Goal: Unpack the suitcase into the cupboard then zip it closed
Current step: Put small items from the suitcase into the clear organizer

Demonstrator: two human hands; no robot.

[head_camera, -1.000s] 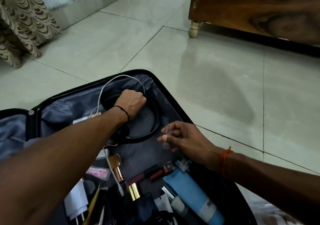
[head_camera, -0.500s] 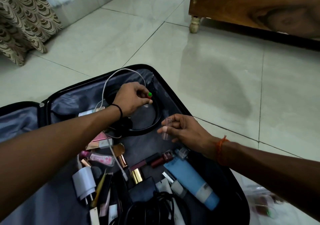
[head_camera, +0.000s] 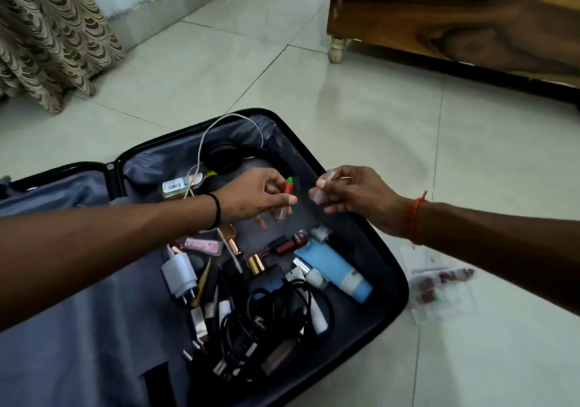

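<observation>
The black suitcase (head_camera: pixel 389 268) lies open on the tiled floor with a grey lining. My left hand (head_camera: pixel 254 198) pinches a small red stick with a green tip (head_camera: pixel 287 188) above the suitcase. A hand's width to its right, my right hand (head_camera: pixel 354 196) pinches a small clear cap (head_camera: pixel 320 191). Below them lie a blue bottle (head_camera: pixel 332 270), lipsticks (head_camera: pixel 290 245), a white charger (head_camera: pixel 180 273), tangled black cables (head_camera: pixel 270 315) and black headphones (head_camera: pixel 221 158) with a white cable (head_camera: pixel 232 121).
A wooden bed frame (head_camera: pixel 455 20) with a pale leg stands at the back right. A patterned curtain (head_camera: pixel 47 36) hangs at the far left. A clear plastic pouch (head_camera: pixel 439 287) with small items lies on the floor right of the suitcase.
My left hand has come off the headphones holding the red stick and moved right and nearer. My right hand has risen with the clear cap, so the two hands are now close together.
</observation>
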